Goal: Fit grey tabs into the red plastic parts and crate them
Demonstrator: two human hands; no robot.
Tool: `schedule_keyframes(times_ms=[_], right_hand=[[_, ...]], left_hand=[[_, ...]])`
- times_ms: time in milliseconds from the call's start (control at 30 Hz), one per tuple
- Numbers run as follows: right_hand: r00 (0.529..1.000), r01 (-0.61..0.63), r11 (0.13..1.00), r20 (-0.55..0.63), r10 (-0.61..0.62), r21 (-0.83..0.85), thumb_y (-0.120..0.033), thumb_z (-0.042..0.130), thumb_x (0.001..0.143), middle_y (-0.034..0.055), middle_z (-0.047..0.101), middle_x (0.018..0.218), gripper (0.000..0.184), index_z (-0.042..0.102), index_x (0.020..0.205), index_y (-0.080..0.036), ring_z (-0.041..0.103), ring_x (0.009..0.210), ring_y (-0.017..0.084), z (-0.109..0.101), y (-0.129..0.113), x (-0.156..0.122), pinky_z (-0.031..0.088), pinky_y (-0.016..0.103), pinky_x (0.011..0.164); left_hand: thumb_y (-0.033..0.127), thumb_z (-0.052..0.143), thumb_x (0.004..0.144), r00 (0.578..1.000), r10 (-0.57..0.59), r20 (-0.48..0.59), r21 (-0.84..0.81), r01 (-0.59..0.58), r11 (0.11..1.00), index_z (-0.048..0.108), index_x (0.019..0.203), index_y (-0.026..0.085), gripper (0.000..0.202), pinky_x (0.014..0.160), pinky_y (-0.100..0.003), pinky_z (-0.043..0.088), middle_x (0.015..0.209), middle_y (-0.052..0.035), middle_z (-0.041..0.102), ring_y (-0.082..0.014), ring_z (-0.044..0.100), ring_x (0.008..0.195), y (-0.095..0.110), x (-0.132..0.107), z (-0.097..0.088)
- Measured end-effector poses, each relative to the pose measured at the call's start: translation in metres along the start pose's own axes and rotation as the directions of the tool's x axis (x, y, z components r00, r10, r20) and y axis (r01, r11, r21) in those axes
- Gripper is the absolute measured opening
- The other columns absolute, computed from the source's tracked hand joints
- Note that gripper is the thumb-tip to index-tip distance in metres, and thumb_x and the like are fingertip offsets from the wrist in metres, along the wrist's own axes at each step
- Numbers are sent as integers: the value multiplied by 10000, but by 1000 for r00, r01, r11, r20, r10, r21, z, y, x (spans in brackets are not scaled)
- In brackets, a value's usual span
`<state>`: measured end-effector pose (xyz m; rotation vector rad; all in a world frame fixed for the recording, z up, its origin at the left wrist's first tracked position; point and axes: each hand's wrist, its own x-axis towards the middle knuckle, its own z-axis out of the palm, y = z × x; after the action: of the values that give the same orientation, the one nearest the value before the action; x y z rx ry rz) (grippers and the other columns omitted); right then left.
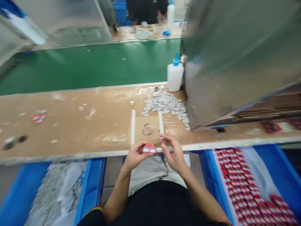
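Observation:
My left hand [137, 156] pinches a small red piece [149, 148], shaped like a car with pale window-like patches, just over the front edge of the bench. To its right, my right hand [173, 154] is apart from the piece, thumb and forefinger spread with nothing visible between them. Beyond both hands, a little heap of small round parts [147, 129] lies on a brown board [154, 121] between two white strips [133, 127]. Farther back spreads a pile of small grey-white pieces [168, 103].
A white bottle with a blue cap [175, 77] stands behind the pile, beside a large metal panel [235, 56]. A green belt [94, 66] runs behind the bench. Blue bins flank me: grey pieces [49, 191] left, rows of red pieces [244, 185] right. Someone in dark clothing [147, 11] is opposite.

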<state>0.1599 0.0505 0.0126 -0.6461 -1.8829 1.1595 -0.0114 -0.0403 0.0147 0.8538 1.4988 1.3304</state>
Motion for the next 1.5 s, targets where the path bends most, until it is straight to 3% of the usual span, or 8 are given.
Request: schedule_keyframes(times_ms=[133,233,333,400,733,1167,1300,1500], right_hand=[[992,-126,992,-5,126,-10,-312,597,948,91,681,1105,323,584,1261,-235,660,813,183,23,27,29,571,329,720],[985,-172,985,6,172,-10,-329,627,910,65,703,970,303,639,1188,-209,619,685,166,35,36,47,546,306,635],[988,-150,988,21,151,-40,-298,612,917,44,699,868,150,725,960,-207,588,631,151,38,36,56,521,288,615],[991,-129,990,27,130,-53,-283,612,924,39,700,850,159,750,882,-216,590,636,149,38,34,57,514,282,617],[989,-111,993,-91,114,36,-318,629,924,46,731,904,184,790,867,-250,681,830,193,38,34,58,545,312,708],[918,-354,909,-101,383,222,-446,682,842,58,803,884,246,774,864,-218,733,797,216,35,30,52,581,344,744],[939,-298,935,-118,324,195,-437,659,895,58,801,906,241,755,910,-216,744,790,205,20,13,41,594,345,760],[988,-154,987,-36,153,-52,-332,609,938,48,799,870,180,754,883,-239,757,812,223,4,-6,24,600,345,743]], left_hand=[[484,913,629,995,46,-84,-57,-51,997,714,893,151,469,738,-294,590,846,-69,758,-191,715,761,-16,7,-6],[470,900,662,999,42,-20,-70,-43,997,710,933,143,465,782,-289,582,871,-66,743,-177,704,793,-23,8,-5],[460,897,675,999,36,31,-85,-34,996,708,955,137,468,801,-284,577,880,-59,728,-163,692,796,-24,9,-5],[456,895,680,999,34,37,-81,-31,996,708,963,133,468,812,-287,577,894,-61,724,-162,689,802,-24,10,-6],[438,861,732,997,80,6,22,-80,997,712,990,138,422,836,-313,603,939,-78,742,-184,714,851,-25,8,-5],[358,810,784,992,123,10,96,-123,988,719,1039,129,355,867,-333,624,993,-98,761,-205,740,900,-27,8,-3],[317,796,790,990,138,31,133,-141,981,723,1043,131,322,868,-330,627,1017,-96,773,-202,749,900,-26,7,-3],[276,796,778,989,144,15,163,-145,976,726,1001,132,275,843,-304,620,963,-86,776,-197,748,865,-24,6,-2]])
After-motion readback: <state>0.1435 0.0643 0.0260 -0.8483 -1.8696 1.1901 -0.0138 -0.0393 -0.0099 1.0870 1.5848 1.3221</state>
